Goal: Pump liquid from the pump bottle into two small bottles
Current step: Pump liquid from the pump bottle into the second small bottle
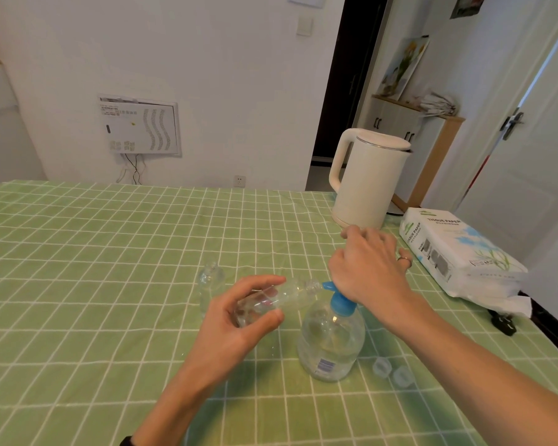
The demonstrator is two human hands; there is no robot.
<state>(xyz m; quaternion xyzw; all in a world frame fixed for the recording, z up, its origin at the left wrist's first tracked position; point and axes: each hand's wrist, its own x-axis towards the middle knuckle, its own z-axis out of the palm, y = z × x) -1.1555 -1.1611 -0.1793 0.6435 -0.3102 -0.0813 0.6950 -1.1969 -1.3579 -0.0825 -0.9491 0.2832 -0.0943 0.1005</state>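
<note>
Checked table (94, 268) with kettle (366, 181), tissues (458, 255)

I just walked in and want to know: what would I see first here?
Right in the middle, two bare hands work over a clear round pump bottle with a blue pump: the right hand presses the top, while the left hand tips a small clear plastic bottle to the spout. Behind stands a tall cream electric kettle.
</note>
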